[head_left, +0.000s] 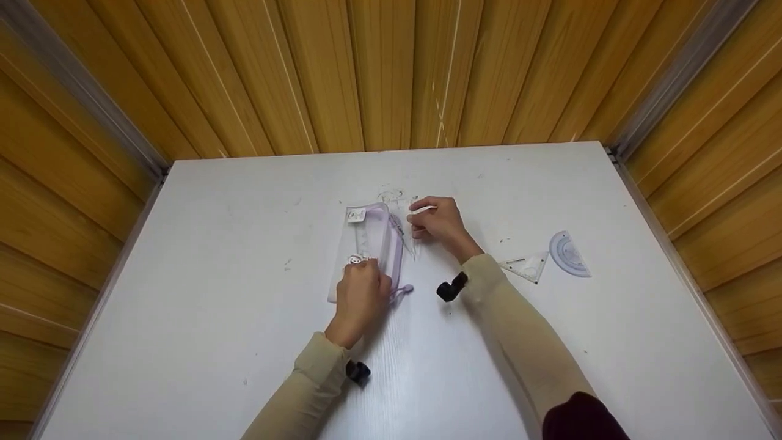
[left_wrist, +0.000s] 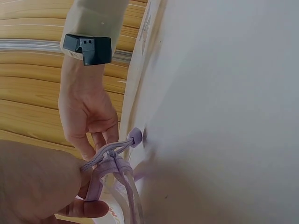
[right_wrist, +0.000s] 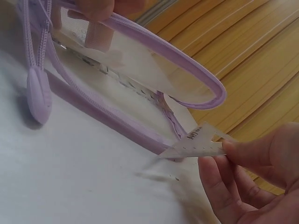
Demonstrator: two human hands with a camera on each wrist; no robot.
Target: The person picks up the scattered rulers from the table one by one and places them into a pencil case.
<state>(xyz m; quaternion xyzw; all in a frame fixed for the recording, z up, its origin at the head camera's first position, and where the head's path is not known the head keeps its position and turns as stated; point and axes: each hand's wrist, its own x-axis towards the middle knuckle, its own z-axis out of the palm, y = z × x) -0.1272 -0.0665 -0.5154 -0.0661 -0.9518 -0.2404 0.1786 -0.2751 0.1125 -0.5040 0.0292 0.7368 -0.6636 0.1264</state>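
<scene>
A lilac-trimmed, see-through zip pencil case [head_left: 333, 281] lies on the white table, its zipped side gaping in the right wrist view. My left hand [head_left: 361, 290] grips the case's near end and lifts its upper edge. Beside that hand hangs a lilac cord pull [left_wrist: 135, 136]. With thumb and fingers, my right hand [head_left: 443, 223] pinches a clear triangular set square [right_wrist: 194, 142] by one end. The set square's pointed tip overlaps the opening's lower zip edge [right_wrist: 140, 135] in the right wrist view. A clear strip with markings [right_wrist: 117, 77] shows inside the case.
To the right on the table [head_left: 183, 256] lie another clear set square [head_left: 526, 266] and a bluish protractor [head_left: 569, 253], side by side. Wood-patterned panels [head_left: 379, 73] rise behind the table and at both sides.
</scene>
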